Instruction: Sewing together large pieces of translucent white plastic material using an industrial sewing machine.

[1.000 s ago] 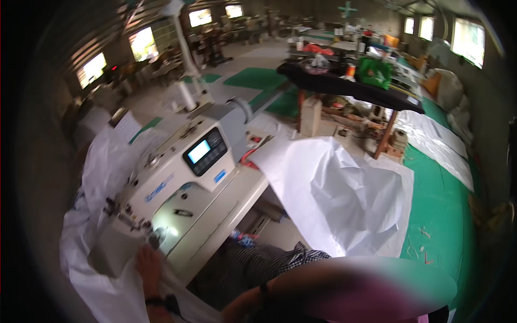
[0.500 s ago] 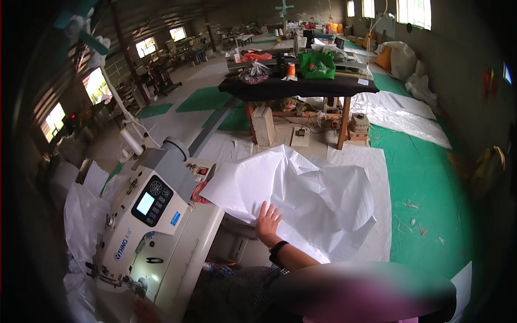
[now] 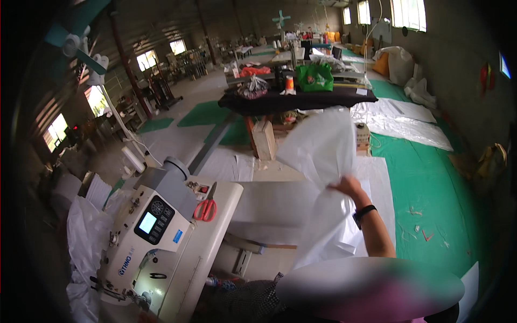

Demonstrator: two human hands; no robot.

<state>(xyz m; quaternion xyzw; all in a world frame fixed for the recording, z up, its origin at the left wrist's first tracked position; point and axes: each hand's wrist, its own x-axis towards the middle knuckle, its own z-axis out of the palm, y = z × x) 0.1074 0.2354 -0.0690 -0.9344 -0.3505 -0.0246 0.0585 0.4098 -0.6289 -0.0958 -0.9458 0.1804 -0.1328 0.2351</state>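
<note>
A white plastic-like sheet is lifted and bunched to the right of the sewing machine, its upper part raised in front of the dark table. My right hand, with a black band on the wrist, is closed on the sheet, whose lower part hangs down toward me. The white sewing machine stands at the left with its screen and needle lamp lit. Near its needle area, at the dark lower edge, only a faint bit of my left hand shows; its fingers cannot be made out.
Red-handled scissors and small black snips lie on the machine. Farther off stands a table with a dark cloth, bearing a green bag. A green floor covering with scraps lies at the right.
My right hand has gone from lying open on the sheet to gripping it, moving right and up. The sheet has lifted off the machine's edge, uncovering the scissors and a pale surface beneath.
</note>
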